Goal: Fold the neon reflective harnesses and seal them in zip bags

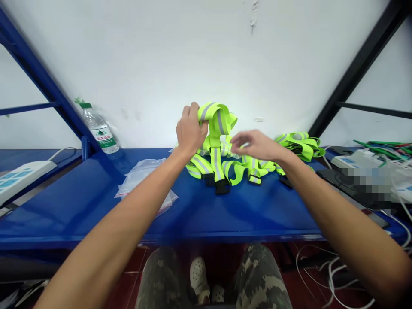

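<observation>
Several neon yellow-green reflective straps lie heaped on a blue steel tabletop, near its middle and close to the white wall. Each has a silver stripe, and black plastic buckles sit at the front of the heap. The left hand has a firmly closed grip on a loop of strap raised above the heap, with its fingers wrapped over the band. The right hand is to the right of that loop, just over the heap, its grip partly open with loosely curled fingers and nothing visibly held. Whether its fingertips touch a strap is hard to tell. A second bundle of straps lies further right, beside the heap.

Clear zip bags lie flat on the tabletop left of the heap, and a water bottle stands tilted behind them at the back corner. To the right are a white power strip, green cables and a dark flat device, partly pixelated. Another power strip sits on the lower left shelf. Below the tabletop show camouflage trousers and a white clog.
</observation>
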The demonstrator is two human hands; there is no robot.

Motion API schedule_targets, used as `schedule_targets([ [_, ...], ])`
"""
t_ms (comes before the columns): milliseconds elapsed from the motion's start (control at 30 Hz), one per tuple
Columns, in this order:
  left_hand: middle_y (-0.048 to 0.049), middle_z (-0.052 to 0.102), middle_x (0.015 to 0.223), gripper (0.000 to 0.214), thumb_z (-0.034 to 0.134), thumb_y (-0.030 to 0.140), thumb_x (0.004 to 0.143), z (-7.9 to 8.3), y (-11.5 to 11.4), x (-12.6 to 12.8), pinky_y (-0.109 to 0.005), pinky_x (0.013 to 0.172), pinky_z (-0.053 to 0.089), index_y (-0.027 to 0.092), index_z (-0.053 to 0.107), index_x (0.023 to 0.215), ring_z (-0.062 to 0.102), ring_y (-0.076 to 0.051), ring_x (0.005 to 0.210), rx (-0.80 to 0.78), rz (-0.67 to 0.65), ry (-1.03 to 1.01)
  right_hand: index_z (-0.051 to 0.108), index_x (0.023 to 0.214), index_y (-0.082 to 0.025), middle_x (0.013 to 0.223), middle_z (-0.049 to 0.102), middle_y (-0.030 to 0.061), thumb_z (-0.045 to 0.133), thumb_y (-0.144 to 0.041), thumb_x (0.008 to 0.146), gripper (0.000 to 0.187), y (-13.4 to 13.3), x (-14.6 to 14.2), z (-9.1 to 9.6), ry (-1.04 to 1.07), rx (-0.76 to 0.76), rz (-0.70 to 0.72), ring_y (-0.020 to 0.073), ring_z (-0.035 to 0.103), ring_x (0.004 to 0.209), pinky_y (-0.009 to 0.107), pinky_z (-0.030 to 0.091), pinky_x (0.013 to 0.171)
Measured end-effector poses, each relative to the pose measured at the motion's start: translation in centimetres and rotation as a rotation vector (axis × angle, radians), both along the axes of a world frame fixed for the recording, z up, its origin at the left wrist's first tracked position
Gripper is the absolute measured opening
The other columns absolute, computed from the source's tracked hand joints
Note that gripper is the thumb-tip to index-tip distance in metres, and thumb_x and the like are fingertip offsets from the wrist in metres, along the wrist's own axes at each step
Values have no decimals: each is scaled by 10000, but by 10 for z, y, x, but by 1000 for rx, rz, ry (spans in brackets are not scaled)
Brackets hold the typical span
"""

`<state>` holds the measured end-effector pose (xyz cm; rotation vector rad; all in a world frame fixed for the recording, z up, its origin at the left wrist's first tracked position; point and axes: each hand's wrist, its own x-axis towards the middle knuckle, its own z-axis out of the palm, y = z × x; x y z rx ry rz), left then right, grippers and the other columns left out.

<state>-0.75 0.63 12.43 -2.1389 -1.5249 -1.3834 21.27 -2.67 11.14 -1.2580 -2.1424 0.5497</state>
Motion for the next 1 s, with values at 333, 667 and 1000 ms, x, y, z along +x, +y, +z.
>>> schedule_targets([
  [333,-68,667,1009,325,617,194,731,19,-5,1,-377,871,456,199,606,1056,587,-260,1041,-76,-467,-113,640,867,-165,775,650,59,729,-338,688,265,52,-21,22,-78,381,-111,284,622,815,395,493,717],
  [667,-153,557,1336,630,651,301,723,17,10,0,-415,855,513,200,504,1327,565,-298,1166,-583,-730,-282,519,1188,-264,808,620,34,541,-518,912,376,32,-24,57,200,608,-241,235,603,762,362,452,693],
  [1000,-76,688,866,314,614,179,641,26,25,14,-366,815,512,134,682,944,638,-270,888,-484,-487,250,660,973,-203,934,686,79,674,-516,822,349,6,-21,64,68,511,24,249,623,883,394,489,787],
])
